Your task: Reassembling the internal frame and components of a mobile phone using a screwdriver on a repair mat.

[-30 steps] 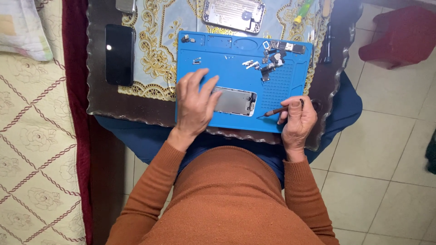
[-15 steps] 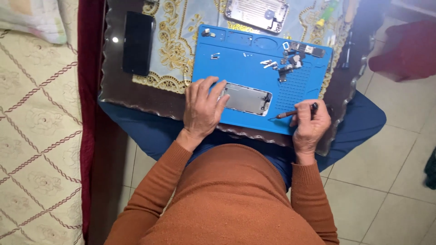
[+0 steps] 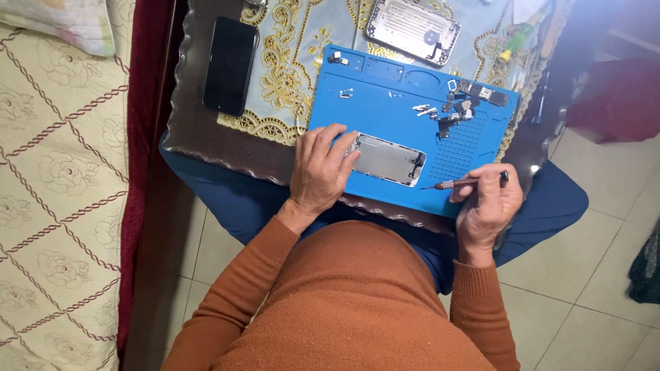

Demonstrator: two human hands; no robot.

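The left hand [image 3: 320,170] lies flat and spread, palm down, on the blue repair mat [image 3: 385,93]; its fingertips press on the left end of an opened phone chassis [image 3: 386,159], pinning it rather than gripping it. The chassis lies flat near the mat's near edge, its pale grey inside facing up. The right hand [image 3: 487,206] is curled around a slim precision screwdriver [image 3: 462,183], pinched between thumb and fingers. The tool lies almost level, its fine tip pointing left toward the chassis's right end but stopping just short of it, over the mat's ridged corner patch.

Small loose phone parts and screws [image 3: 459,108] sit clustered toward the mat's far right corner, with a few more along its far rim. The mat rests on a dark desk [image 3: 199,141] covered by a gold-patterned cloth [image 3: 289,65]. A black smartphone [image 3: 231,65] lies face down at the left, well apart from the mat, and a silver phone back housing [image 3: 412,29] lies beyond the mat's far edge.
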